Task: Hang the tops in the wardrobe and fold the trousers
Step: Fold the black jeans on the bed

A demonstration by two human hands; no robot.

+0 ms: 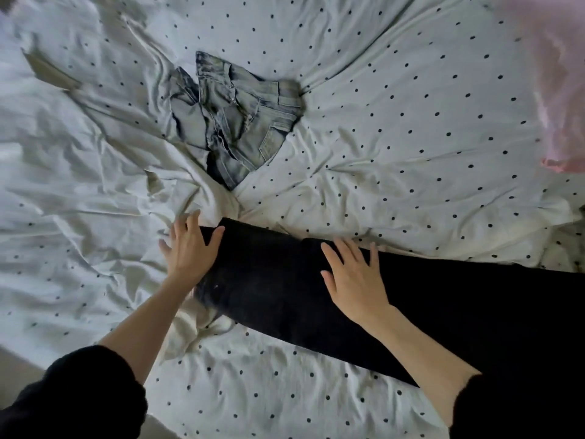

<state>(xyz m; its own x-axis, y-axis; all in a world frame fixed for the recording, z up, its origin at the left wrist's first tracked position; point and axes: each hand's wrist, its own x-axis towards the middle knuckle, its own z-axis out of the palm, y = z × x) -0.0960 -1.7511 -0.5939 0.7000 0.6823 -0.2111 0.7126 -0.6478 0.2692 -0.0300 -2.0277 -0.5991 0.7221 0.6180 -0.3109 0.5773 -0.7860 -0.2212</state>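
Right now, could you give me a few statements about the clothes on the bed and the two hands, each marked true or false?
1. Both hands lie flat on the black trousers. True: the left hand rests at their end and the right hand further along.
2. The light denim garment is neatly folded. False: it lies crumpled beyond the black trousers.
3. The bedcover is white with dark dots. True.
4. The pink garment lies under the left hand. False: it is at the right edge of the view, away from both hands.
5. The right hand grips a hanger. False: its fingers are spread and hold nothing.
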